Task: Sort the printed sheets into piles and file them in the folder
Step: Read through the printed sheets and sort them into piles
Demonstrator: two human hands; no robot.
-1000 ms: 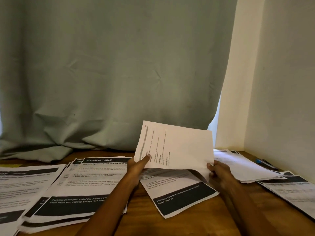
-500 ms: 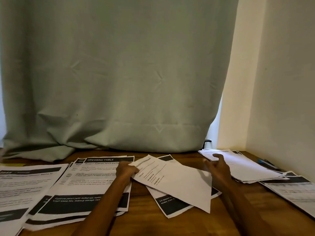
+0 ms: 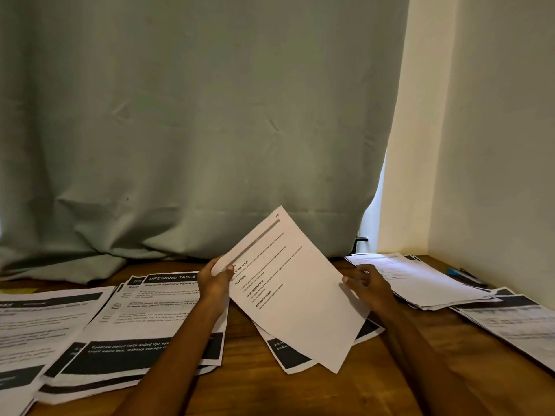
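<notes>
Currently, left hand [image 3: 214, 282]: pinches tilted sheet [image 3: 295, 291] at its top corner.
Right hand [image 3: 368, 285]: fingers loosely spread, touching the sheet's edge, gripping nothing.
Below: dark-banded sheet [image 3: 288, 352] on table [image 3: 240, 391].

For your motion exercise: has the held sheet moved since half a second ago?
Yes. The sheet, pinched by the left hand, has tilted up off the table; its top corner now overlaps the curtain.

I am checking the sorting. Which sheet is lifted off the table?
The plain white sheet pinched by the left hand. It is tilted up; the other piles lie flat.
</notes>
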